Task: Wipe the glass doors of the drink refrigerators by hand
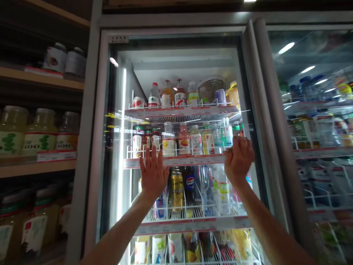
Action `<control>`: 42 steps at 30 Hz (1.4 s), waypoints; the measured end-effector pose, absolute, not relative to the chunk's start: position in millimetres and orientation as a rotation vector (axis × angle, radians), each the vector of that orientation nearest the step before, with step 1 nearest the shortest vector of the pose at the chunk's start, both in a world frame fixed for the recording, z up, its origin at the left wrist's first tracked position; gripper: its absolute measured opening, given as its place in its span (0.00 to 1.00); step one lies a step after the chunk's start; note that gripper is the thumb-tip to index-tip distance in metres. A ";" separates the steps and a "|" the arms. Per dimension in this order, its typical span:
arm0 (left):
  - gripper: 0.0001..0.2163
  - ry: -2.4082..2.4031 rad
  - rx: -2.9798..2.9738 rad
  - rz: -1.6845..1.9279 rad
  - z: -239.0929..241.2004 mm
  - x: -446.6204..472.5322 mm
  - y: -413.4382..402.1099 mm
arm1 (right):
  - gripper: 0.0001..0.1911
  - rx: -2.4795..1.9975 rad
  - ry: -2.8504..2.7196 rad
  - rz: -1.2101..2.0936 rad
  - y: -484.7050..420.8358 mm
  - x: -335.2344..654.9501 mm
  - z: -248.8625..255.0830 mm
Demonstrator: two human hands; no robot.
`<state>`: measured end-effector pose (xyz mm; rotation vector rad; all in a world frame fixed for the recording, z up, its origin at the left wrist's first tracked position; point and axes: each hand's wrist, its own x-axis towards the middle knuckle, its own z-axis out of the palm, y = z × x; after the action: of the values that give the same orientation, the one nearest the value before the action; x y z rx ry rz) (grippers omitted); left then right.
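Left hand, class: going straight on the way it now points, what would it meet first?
Probably the cooler's glass door; reflections suggest the pane is closed in front of the bottles. Whether the left hand touches the glass is unclear in this single view.

I couldn't read the tiny shelf labels (193,160); the blurred right hand (239,160) partly hid a green-capped bottle (236,129).

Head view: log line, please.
left hand: open, fingers spread | right hand: curled, hold unclear | bottles: on fridge shelves
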<state>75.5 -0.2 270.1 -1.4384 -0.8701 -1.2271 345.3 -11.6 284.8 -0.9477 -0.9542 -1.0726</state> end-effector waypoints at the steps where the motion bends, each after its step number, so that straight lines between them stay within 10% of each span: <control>1: 0.28 -0.869 -1.441 -1.231 270.6 75.5 -0.2 | 0.26 -0.925 -1.009 -1.079 -11.9 331.1 281.2; 42: 0.30 -0.888 -1.481 -1.268 228.8 87.8 -8.6 | 0.26 -0.851 -1.266 -1.118 -22.3 289.8 226.4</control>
<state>87.8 -8.6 228.8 -1.4810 -0.8875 -1.2682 289.8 -22.3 226.4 -0.8509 -1.2660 -1.1181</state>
